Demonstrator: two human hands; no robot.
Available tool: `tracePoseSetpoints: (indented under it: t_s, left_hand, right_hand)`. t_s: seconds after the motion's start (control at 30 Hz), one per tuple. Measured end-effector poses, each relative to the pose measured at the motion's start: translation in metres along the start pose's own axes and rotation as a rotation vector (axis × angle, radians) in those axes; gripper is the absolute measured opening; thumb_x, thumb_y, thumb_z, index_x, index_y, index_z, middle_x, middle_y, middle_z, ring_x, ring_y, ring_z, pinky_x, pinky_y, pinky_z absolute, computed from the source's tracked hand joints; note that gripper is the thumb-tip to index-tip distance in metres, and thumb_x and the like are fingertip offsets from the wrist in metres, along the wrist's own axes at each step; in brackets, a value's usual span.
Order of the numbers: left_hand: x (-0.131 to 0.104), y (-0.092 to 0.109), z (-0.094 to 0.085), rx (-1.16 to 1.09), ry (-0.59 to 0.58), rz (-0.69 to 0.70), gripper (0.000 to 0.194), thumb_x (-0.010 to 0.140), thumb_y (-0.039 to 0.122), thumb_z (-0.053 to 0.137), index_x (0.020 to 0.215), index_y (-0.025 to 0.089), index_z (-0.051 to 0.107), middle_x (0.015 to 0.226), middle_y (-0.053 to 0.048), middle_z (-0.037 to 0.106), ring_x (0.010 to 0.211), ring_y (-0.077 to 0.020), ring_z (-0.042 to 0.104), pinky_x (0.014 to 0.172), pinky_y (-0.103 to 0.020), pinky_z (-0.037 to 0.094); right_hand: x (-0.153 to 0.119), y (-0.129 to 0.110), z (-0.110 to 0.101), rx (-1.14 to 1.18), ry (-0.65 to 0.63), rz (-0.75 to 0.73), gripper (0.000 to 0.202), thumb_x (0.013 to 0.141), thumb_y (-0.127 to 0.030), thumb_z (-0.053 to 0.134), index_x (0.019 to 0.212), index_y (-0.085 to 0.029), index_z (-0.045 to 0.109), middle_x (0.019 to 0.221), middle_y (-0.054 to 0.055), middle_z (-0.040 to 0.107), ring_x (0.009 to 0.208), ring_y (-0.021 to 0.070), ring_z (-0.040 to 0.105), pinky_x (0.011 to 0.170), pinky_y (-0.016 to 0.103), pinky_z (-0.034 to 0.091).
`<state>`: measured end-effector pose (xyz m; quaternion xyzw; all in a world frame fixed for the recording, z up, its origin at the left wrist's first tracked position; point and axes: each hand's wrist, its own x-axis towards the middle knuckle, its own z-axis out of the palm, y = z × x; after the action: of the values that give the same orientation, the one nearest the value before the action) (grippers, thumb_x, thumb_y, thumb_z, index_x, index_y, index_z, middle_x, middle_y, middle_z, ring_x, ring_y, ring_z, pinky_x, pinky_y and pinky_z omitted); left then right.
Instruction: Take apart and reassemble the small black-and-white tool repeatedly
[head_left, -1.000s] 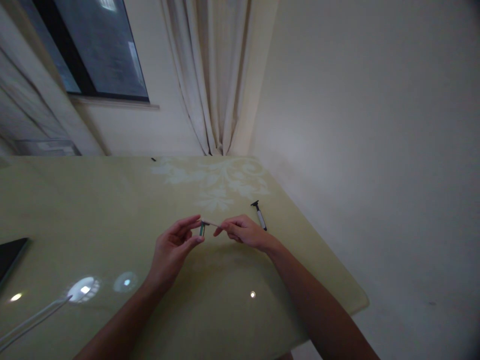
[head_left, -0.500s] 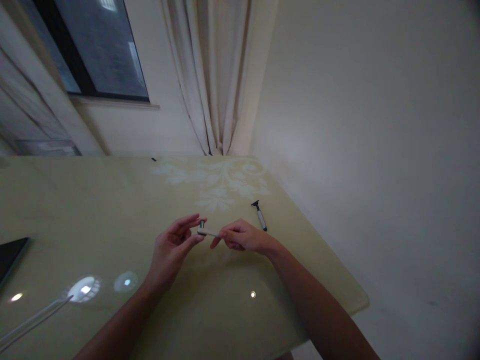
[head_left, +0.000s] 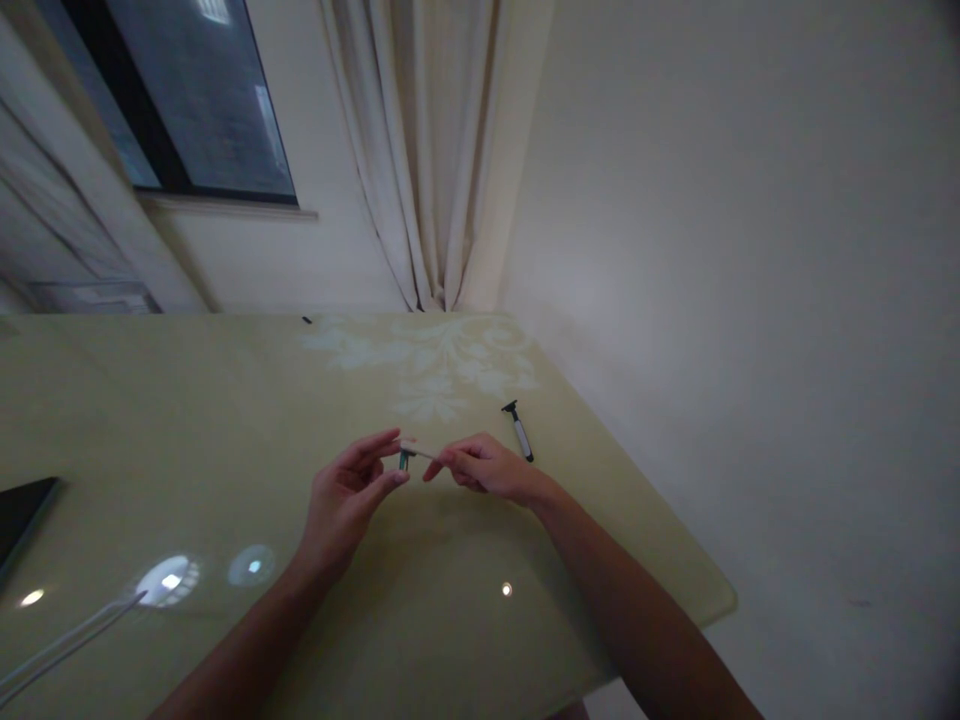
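Note:
Between the thumb and fingertips of my left hand (head_left: 351, 495) is a small razor cartridge (head_left: 404, 461) with a green-teal strip, held upright. My right hand (head_left: 481, 464) pinches a thin pale toothbrush (head_left: 424, 452). Its dark-bristled head lies against the upper end of the cartridge, near my left fingertips. Both hands are above the table. Behind my right hand a razor (head_left: 519, 431) with a grey-and-black handle lies on the tabletop; whether its head carries blades is too small to tell.
The glossy pale-green table (head_left: 187, 420) has a floral pattern at the back and a rounded right corner. A dark flat object (head_left: 22, 515) sits at the left edge, a white cable (head_left: 71, 645) at front left. A small black piece (head_left: 307, 320) lies near the back edge.
The toothbrush head has moved from the lower end of the cartridge up to its upper end. My right hand has shifted slightly upward; my left hand keeps its place.

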<state>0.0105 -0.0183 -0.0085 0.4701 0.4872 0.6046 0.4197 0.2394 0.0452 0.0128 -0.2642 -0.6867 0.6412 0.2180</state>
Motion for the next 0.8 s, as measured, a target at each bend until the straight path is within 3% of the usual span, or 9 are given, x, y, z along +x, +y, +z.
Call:
tracePoseSetpoints:
  t_s: [0.1, 0.23, 0.37, 0.5, 0.63, 0.7, 0.8]
  left_hand:
    - [0.001, 0.001, 0.0, -0.018, 0.008, 0.009, 0.058, 0.067, 0.037, 0.092, 0.121, 0.021, 0.076, 0.117, -0.012, 0.08, 0.084, -0.0176, 0.068, 0.065, -0.026, 0.055]
    - [0.0, 0.002, 0.0, 0.012, 0.014, 0.008, 0.057, 0.067, 0.037, 0.092, 0.12, 0.021, 0.077, 0.11, -0.011, 0.08, 0.082, -0.0174, 0.067, 0.064, -0.025, 0.054]
    - [0.0, 0.001, 0.0, -0.003, 0.001, 0.028, 0.056, 0.069, 0.036, 0.092, 0.121, 0.023, 0.077, 0.117, -0.011, 0.08, 0.08, -0.0159, 0.065, 0.065, -0.025, 0.053]
    - [0.001, 0.002, -0.002, 0.029, 0.001, 0.033, 0.057, 0.069, 0.037, 0.092, 0.122, 0.022, 0.076, 0.108, -0.01, 0.08, 0.074, -0.0142, 0.06, 0.063, -0.025, 0.051]
    - [0.003, 0.002, -0.007, 0.032, -0.012, 0.056, 0.058, 0.072, 0.039, 0.09, 0.126, 0.023, 0.075, 0.111, -0.009, 0.077, 0.071, -0.0124, 0.055, 0.063, -0.024, 0.047]
    - [0.004, 0.002, -0.01, 0.09, -0.013, 0.082, 0.054, 0.079, 0.043, 0.085, 0.127, 0.023, 0.074, 0.097, -0.005, 0.075, 0.068, -0.0118, 0.051, 0.06, -0.024, 0.043]
    - [0.004, 0.0, -0.011, 0.211, -0.043, 0.125, 0.046, 0.086, 0.048, 0.078, 0.124, 0.021, 0.076, 0.072, 0.002, 0.06, 0.063, -0.0114, 0.045, 0.058, -0.024, 0.037]
  right_hand:
    - [0.0, 0.0, 0.001, 0.002, -0.054, 0.024, 0.057, 0.101, -0.062, 0.057, 0.114, -0.011, 0.079, 0.062, -0.007, 0.036, 0.051, 0.0074, 0.028, 0.05, 0.024, 0.02]
    - [0.0, 0.0, 0.0, -0.028, 0.056, -0.009, 0.059, 0.101, -0.063, 0.056, 0.114, -0.011, 0.079, 0.062, -0.007, 0.033, 0.052, 0.0077, 0.026, 0.05, 0.024, 0.02]
    - [0.0, -0.002, 0.001, -0.02, -0.046, 0.012, 0.059, 0.102, -0.062, 0.056, 0.116, -0.01, 0.079, 0.061, -0.007, 0.035, 0.051, 0.0077, 0.027, 0.05, 0.024, 0.021]
    - [-0.001, -0.004, 0.002, -0.043, 0.071, -0.018, 0.06, 0.101, -0.063, 0.056, 0.116, -0.01, 0.079, 0.061, -0.007, 0.035, 0.052, 0.0082, 0.027, 0.05, 0.024, 0.021]
    - [-0.001, -0.007, -0.002, -0.056, -0.049, -0.013, 0.057, 0.101, -0.061, 0.057, 0.114, -0.011, 0.079, 0.06, -0.007, 0.039, 0.051, 0.0077, 0.03, 0.05, 0.024, 0.023]
    - [-0.001, -0.009, -0.01, -0.031, 0.064, -0.031, 0.055, 0.1, -0.061, 0.058, 0.114, -0.012, 0.079, 0.062, -0.007, 0.038, 0.051, 0.0077, 0.03, 0.049, 0.024, 0.022]
    - [-0.001, -0.01, -0.033, 0.0, 0.401, -0.073, 0.052, 0.094, -0.06, 0.065, 0.116, -0.014, 0.076, 0.064, -0.007, 0.035, 0.051, 0.0082, 0.028, 0.047, 0.023, 0.021]
